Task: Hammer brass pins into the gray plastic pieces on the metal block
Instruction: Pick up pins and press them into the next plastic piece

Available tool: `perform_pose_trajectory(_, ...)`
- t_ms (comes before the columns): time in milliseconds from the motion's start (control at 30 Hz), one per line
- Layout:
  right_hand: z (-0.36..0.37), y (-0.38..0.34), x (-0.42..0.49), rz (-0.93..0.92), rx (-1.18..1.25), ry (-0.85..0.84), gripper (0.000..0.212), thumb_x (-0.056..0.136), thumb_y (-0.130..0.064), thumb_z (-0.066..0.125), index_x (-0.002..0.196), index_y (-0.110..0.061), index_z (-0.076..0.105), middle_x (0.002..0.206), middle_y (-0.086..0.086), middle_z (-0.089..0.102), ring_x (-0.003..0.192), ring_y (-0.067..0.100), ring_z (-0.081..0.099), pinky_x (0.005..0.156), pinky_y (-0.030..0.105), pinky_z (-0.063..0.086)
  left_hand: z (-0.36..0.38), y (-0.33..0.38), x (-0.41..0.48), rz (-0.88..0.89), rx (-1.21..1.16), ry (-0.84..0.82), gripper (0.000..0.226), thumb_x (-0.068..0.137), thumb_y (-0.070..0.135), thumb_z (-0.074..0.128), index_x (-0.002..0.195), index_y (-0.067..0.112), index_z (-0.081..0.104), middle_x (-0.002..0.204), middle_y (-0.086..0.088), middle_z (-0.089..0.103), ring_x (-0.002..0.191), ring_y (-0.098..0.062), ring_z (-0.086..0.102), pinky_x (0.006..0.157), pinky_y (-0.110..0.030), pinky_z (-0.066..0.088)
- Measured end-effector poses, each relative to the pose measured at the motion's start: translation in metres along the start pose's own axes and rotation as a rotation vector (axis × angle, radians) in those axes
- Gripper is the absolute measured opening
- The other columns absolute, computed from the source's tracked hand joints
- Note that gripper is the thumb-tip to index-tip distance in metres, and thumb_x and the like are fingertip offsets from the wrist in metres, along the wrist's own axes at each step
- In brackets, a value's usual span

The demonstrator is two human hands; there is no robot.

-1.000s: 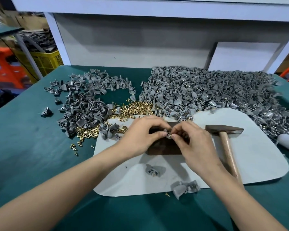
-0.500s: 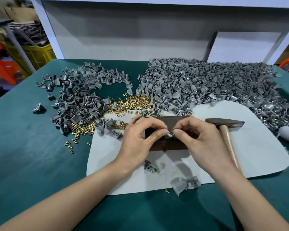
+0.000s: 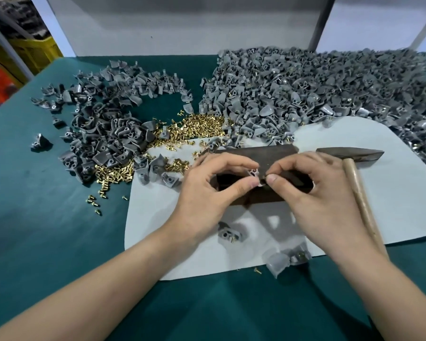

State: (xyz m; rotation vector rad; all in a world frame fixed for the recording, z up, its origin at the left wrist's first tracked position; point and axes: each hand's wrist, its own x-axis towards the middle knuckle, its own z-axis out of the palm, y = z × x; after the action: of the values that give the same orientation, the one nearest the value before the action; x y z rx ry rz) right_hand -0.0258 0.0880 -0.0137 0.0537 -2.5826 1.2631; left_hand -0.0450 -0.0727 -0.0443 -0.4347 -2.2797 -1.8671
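A counter covered in green cloth is recorded, backed by a pale wall panel. A yellow crate is seen beyond the counter at 10 o'clock. A white mat is laid on the cloth, and a dark metal block is set on it at centre.

A heap of brass pins is noted at 11 o'clock of the block, a large grey pile at 1 o'clock and a darker pile at 10 o'clock. Loose pieces are left on the mat at 6 o'clock. A hammer is laid at 3 o'clock, its handle partly hidden by the right wrist.

Over the block, one plastic piece is pinched between thumb and forefinger of the left hand. The right hand is clamped on the same piece from 3 o'clock. Whether a pin is held there cannot be told. Much of the block is covered by both hands.
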Motion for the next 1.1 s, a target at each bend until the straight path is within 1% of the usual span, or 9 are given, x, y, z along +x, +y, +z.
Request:
perform_pose_trajectory(100,-0.003,0.003,0.004,0.019,-0.048,0.019,0.022,0.075,-0.024,0.074,0.069,-0.041,0.062,0.106,-0.023,0.059,0.127,0.018,0.035,0.099,0.017,0.018,0.0,-0.002,0.002,-0.015,-0.003,-0.024,0.022,0.077,0.035,0.075,0.096,0.044,0.068,0.091,0.016,0.072,0.105,-0.022,0.06,0.095,-0.057,0.043)
perform_pose_trajectory(200,0.0,0.002,0.005,0.027,-0.037,-0.043,0.023,0.076,-0.022,0.073,0.068,-0.04,0.063,0.116,-0.025,0.055,0.135,0.015,0.027,0.109,0.024,0.011,0.0,-0.004,0.003,-0.008,-0.012,-0.01,0.017,0.078,0.026,0.076,0.087,0.039,0.071,0.093,0.015,0.068,0.102,-0.021,0.06,0.095,-0.056,0.044)
perform_pose_trajectory(433,0.007,0.004,0.004,0.006,-0.053,-0.024,0.026,0.077,-0.022,0.072,0.067,-0.04,0.058,0.113,-0.025,0.053,0.133,0.006,0.019,0.107,0.024,0.01,0.002,-0.003,-0.001,0.011,-0.013,0.001,0.012,0.08,0.029,0.072,0.088,0.032,0.064,0.092,0.005,0.067,0.098,-0.016,0.062,0.092,-0.054,0.046)
perform_pose_trajectory(567,0.004,0.008,0.009,0.026,-0.077,0.061,0.026,0.079,-0.02,0.071,0.068,-0.038,0.056,0.111,-0.019,0.058,0.131,0.013,0.029,0.098,0.012,0.013,0.002,0.001,-0.002,0.349,0.332,0.019,0.005,0.085,0.021,0.063,0.087,0.018,0.066,0.085,0.017,0.057,0.092,-0.009,0.052,0.085,-0.041,0.041)
perform_pose_trajectory(667,0.0,0.013,0.012,0.06,-0.066,0.108,0.028,0.08,-0.016,0.07,0.067,-0.036,0.056,0.107,-0.016,0.059,0.129,0.016,0.033,0.098,0.013,0.017,-0.003,0.016,-0.001,0.544,0.573,-0.108,0.011,0.087,0.019,0.062,0.083,0.011,0.067,0.079,0.011,0.054,0.078,-0.014,0.047,0.077,-0.033,0.033)
perform_pose_trajectory(767,0.001,0.014,0.012,0.091,-0.031,0.1,0.018,0.08,-0.016,0.07,0.071,-0.029,0.062,0.107,-0.016,0.06,0.128,0.013,0.033,0.095,0.009,0.017,-0.016,0.036,-0.004,0.434,0.708,-0.37,0.019,0.091,0.035,0.051,0.092,0.021,0.063,0.081,0.016,0.044,0.071,-0.011,0.047,0.067,-0.031,0.042)
perform_pose_trajectory(867,0.001,0.015,0.011,0.098,-0.021,0.106,0.013,0.08,-0.016,0.071,0.073,-0.026,0.065,0.107,-0.016,0.061,0.127,0.013,0.034,0.091,0.007,0.017,-0.015,0.048,-0.02,0.205,1.032,-0.604,0.036,0.092,0.05,0.033,0.107,0.028,0.058,0.1,0.01,0.049,0.088,-0.016,0.053,0.077,-0.034,0.048)
perform_pose_trajectory(967,0.002,0.015,0.011,0.09,-0.026,0.118,0.017,0.079,-0.015,0.071,0.071,-0.028,0.063,0.106,-0.015,0.061,0.127,0.016,0.035,0.096,0.011,0.017,-0.007,0.042,-0.037,0.127,1.101,-0.615,0.016,0.1,0.033,0.044,0.114,0.026,0.05,0.114,0.006,0.037,0.096,-0.017,0.049,0.083,-0.035,0.048)
perform_pose_trajectory(1100,0.001,0.017,0.009,0.09,-0.004,0.135,0.019,0.079,-0.015,0.071,0.07,-0.029,0.062,0.106,-0.015,0.061,0.127,0.016,0.034,0.096,0.012,0.017,-0.006,0.035,-0.038,0.194,0.967,-0.541,0.015,0.093,0.009,0.059,0.105,0.018,0.057,0.114,0.005,0.047,0.094,-0.016,0.053,0.078,-0.036,0.049)
